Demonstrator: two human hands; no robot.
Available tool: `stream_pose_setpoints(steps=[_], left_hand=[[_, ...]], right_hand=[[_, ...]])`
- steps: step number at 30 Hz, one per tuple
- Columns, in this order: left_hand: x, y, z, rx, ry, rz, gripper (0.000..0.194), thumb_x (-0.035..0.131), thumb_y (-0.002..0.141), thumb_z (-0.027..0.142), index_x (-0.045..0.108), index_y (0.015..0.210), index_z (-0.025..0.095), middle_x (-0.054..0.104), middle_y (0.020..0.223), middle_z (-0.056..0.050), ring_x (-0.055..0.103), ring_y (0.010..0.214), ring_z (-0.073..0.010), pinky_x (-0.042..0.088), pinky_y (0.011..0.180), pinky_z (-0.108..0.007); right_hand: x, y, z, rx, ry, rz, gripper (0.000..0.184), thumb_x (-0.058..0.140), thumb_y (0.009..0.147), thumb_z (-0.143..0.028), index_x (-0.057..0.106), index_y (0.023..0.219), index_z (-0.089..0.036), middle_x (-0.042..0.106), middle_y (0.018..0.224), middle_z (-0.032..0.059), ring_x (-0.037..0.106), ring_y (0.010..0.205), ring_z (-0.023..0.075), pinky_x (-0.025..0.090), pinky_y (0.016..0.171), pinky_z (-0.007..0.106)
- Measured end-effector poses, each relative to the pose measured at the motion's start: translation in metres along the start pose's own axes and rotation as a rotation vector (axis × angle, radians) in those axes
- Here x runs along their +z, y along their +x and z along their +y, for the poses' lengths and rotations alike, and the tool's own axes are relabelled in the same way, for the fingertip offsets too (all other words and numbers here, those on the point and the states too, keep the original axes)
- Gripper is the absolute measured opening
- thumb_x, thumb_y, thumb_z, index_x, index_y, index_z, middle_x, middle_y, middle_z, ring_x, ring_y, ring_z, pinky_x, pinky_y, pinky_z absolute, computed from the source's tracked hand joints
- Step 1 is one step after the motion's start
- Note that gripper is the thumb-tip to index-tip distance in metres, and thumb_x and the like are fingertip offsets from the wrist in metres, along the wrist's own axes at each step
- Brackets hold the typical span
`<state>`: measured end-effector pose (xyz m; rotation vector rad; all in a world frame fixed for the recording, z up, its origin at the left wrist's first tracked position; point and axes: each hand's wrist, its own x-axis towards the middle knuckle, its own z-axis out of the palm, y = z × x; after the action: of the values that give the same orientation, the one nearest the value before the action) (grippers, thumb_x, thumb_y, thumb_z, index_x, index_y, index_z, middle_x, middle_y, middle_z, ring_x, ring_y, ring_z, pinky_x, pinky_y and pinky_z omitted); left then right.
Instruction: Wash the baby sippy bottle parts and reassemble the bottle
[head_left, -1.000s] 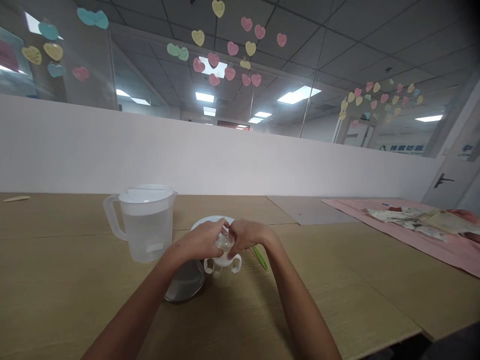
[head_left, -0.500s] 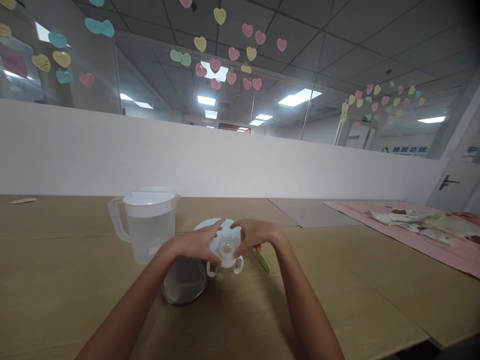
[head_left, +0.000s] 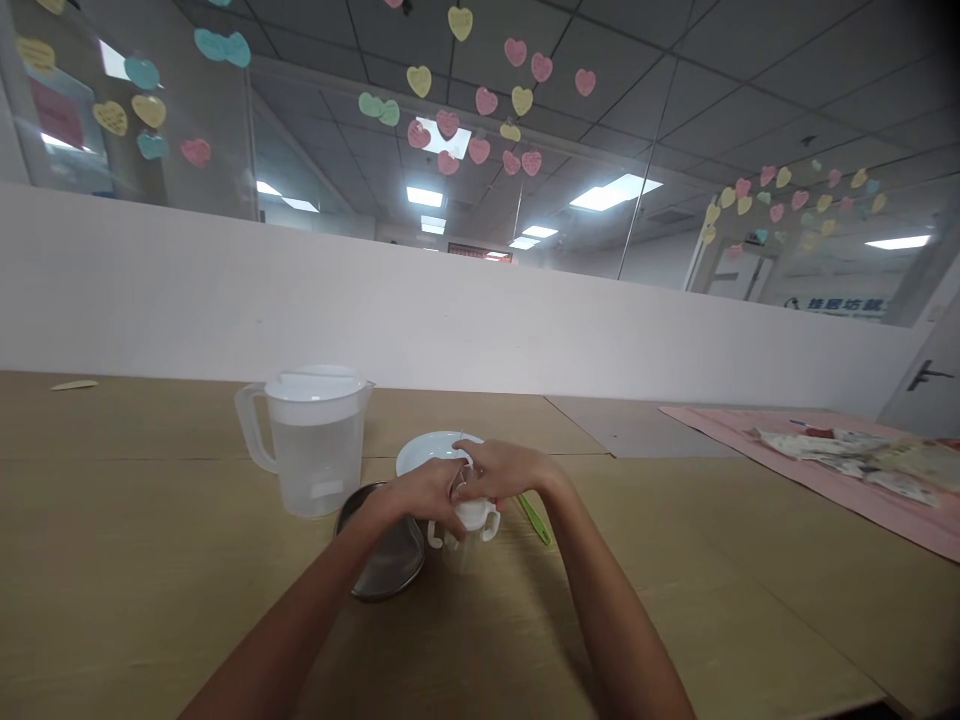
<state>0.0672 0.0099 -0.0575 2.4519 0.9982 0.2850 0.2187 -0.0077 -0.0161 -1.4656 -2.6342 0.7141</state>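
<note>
A clear baby bottle (head_left: 460,553) with two white side handles and a white collar stands upright on the table in front of me. Around its clear domed top, my left hand (head_left: 429,492) closes from the left with the thumb near the collar. My right hand (head_left: 504,470) grips the same top from the right, its fingers curled. Between them the hands hide most of the dome. Beneath my left wrist lies a round metal dish (head_left: 388,562), partly covered. Behind the hands is a white plate (head_left: 421,450). A green handle (head_left: 535,520) pokes out right of the bottle.
A lidded translucent jug (head_left: 319,450) with clear liquid stands to the left. On the far right, a pink cloth (head_left: 720,432) bears crumpled items. A low white wall (head_left: 450,330) with glass above borders the table's back. A thin pale piece (head_left: 75,384) lies far left.
My hands have closed in on the bottle's domed top, where before they were spread around it. The whole view has shifted slightly, so things appear a little further right.
</note>
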Motion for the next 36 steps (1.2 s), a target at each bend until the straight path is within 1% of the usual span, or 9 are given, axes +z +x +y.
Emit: stream_pose_setpoints(steps=[8, 10, 13, 16, 18, 23, 25, 30, 36], left_hand=[[0.0, -0.002, -0.004, -0.07, 0.03, 0.003, 0.043, 0.073, 0.045, 0.034, 0.057, 0.082, 0.018, 0.061, 0.079, 0.002, 0.055, 0.074, -0.0167, 0.037, 0.057, -0.021], [-0.001, -0.001, -0.003, -0.07, 0.05, -0.01, 0.042, 0.073, 0.044, 0.035, 0.058, 0.079, 0.018, 0.06, 0.076, 0.002, 0.055, 0.073, -0.0163, 0.037, 0.057, -0.021], [-0.001, -0.001, -0.002, -0.067, 0.062, -0.012, 0.044, 0.073, 0.042, 0.034, 0.059, 0.08, 0.018, 0.06, 0.078, 0.002, 0.055, 0.073, -0.0162, 0.037, 0.057, -0.021], [-0.002, -0.002, -0.002, -0.071, 0.064, 0.003, 0.047, 0.074, 0.041, 0.033, 0.059, 0.083, 0.018, 0.06, 0.082, 0.001, 0.055, 0.075, -0.0169, 0.037, 0.058, -0.021], [-0.003, -0.002, -0.002, -0.083, 0.067, 0.01, 0.049, 0.073, 0.041, 0.034, 0.058, 0.085, 0.017, 0.06, 0.082, 0.0, 0.054, 0.074, -0.0168, 0.037, 0.057, -0.021], [-0.002, -0.003, -0.001, -0.05, 0.119, 0.001, 0.036, 0.071, 0.045, 0.033, 0.056, 0.075, 0.018, 0.058, 0.073, 0.002, 0.054, 0.069, -0.0156, 0.034, 0.052, -0.02], [0.0, -0.003, 0.0, -0.044, 0.14, 0.007, 0.034, 0.07, 0.046, 0.031, 0.056, 0.074, 0.018, 0.059, 0.073, 0.002, 0.054, 0.068, -0.0156, 0.034, 0.052, -0.02], [0.005, -0.002, -0.001, -0.046, 0.115, 0.015, 0.04, 0.068, 0.046, 0.028, 0.057, 0.083, 0.018, 0.062, 0.082, 0.0, 0.055, 0.071, -0.0169, 0.036, 0.054, -0.021], [0.009, 0.0, -0.004, -0.015, 0.045, -0.028, 0.042, 0.066, 0.048, 0.023, 0.059, 0.089, 0.019, 0.064, 0.086, 0.001, 0.056, 0.076, -0.0174, 0.039, 0.058, -0.021]], right_hand=[[-0.005, -0.007, 0.006, 0.008, 0.05, -0.001, 0.058, 0.055, 0.073, -0.046, 0.04, 0.121, -0.017, 0.062, 0.092, 0.0054, 0.057, 0.052, 0.0094, 0.045, 0.052, 0.021], [-0.009, -0.018, 0.004, 0.007, 0.007, 0.118, 0.048, 0.054, 0.074, -0.045, 0.048, 0.111, -0.016, 0.062, 0.086, 0.0044, 0.056, 0.056, 0.01, 0.042, 0.053, 0.021], [-0.018, -0.032, 0.007, -0.038, -0.023, 0.454, 0.038, 0.05, 0.077, -0.044, 0.051, 0.105, -0.018, 0.061, 0.089, 0.004, 0.056, 0.071, 0.0128, 0.041, 0.062, 0.023], [-0.02, -0.022, 0.022, 0.011, -0.071, 0.667, 0.037, 0.058, 0.071, -0.036, 0.05, 0.103, -0.019, 0.059, 0.094, 0.0039, 0.053, 0.086, 0.0161, 0.039, 0.069, 0.024], [-0.011, 0.002, 0.036, 0.021, -0.066, 0.578, 0.039, 0.063, 0.065, -0.027, 0.05, 0.1, -0.018, 0.059, 0.095, 0.0039, 0.053, 0.085, 0.0154, 0.039, 0.07, 0.024], [0.023, 0.066, 0.061, 0.013, -0.112, 0.124, 0.038, 0.064, 0.06, -0.019, 0.055, 0.097, -0.015, 0.059, 0.102, 0.0065, 0.054, 0.089, 0.017, 0.04, 0.072, 0.024], [0.026, 0.072, 0.063, -0.021, -0.101, 0.07, 0.036, 0.063, 0.062, -0.02, 0.056, 0.098, -0.015, 0.059, 0.104, 0.0069, 0.054, 0.092, 0.017, 0.04, 0.074, 0.023], [0.005, 0.042, 0.051, 0.024, -0.094, 0.254, 0.021, 0.048, 0.074, -0.022, 0.06, 0.087, -0.013, 0.064, 0.093, 0.007, 0.058, 0.083, 0.0155, 0.042, 0.067, 0.022], [-0.002, -0.003, 0.018, 0.034, 0.043, 0.084, 0.025, 0.039, 0.077, -0.026, 0.056, 0.066, -0.012, 0.065, 0.066, 0.0078, 0.059, 0.054, 0.0125, 0.043, 0.048, 0.019]])
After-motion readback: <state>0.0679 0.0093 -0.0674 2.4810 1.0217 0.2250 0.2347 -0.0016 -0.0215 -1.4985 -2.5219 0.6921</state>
